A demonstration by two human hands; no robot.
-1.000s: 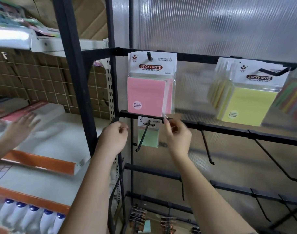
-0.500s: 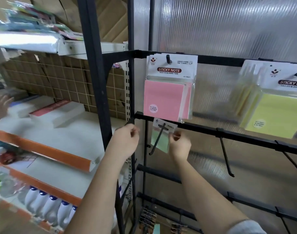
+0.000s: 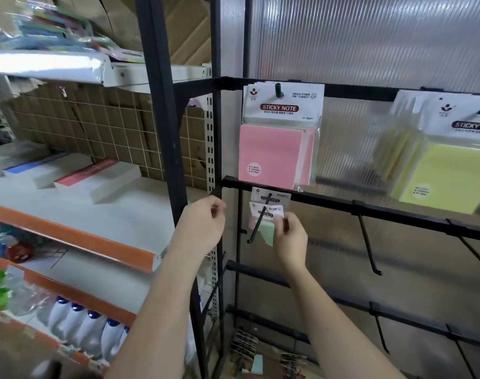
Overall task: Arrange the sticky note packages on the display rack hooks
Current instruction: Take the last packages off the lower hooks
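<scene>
Right hand (image 3: 289,239) dropped lower since earlier, pinching small green sticky note package (image 3: 267,224) on second-rail hook (image 3: 258,224); left hand (image 3: 202,225) loosely curled, empty; best slide header hole fully back behind hook's upturned tip.

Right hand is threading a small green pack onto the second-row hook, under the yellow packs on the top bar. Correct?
Not quite. In the head view the right hand pinches the green pack at the hook, but the packs directly above are pink; the yellow packs hang further right.
</scene>
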